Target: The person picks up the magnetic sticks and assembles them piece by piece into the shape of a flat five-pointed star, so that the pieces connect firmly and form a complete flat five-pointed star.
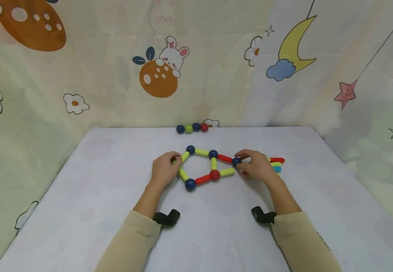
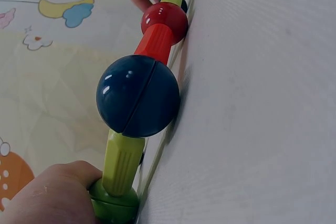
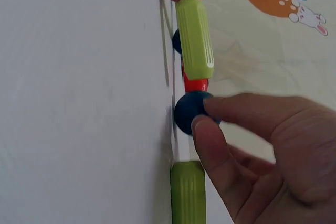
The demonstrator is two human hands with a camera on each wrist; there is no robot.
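Observation:
Sticks and balls form a flat ring on the table. My left hand (image 1: 163, 169) grips the green ball (image 2: 114, 207) at the ring's left corner; the fingers mostly cover it in the head view. My right hand (image 1: 257, 166) pinches a dark blue ball (image 1: 236, 162) between thumb and fingers. A red stick (image 1: 224, 158) runs from that ball to another blue ball (image 1: 213, 154). From the red ball (image 1: 215, 175), a yellow-green stick (image 1: 227, 172) points toward my right hand, its right end free. A larger-looking blue ball (image 1: 190, 184) forms the near-left corner.
Four loose balls would be several: a row of balls (image 1: 189, 129) lies along the table's back edge. Beside and behind my right hand lie loose sticks, among them a red stick (image 1: 277, 160) and a blue stick (image 1: 277, 169). A printed cloth (image 1: 114, 75) hangs behind the table.

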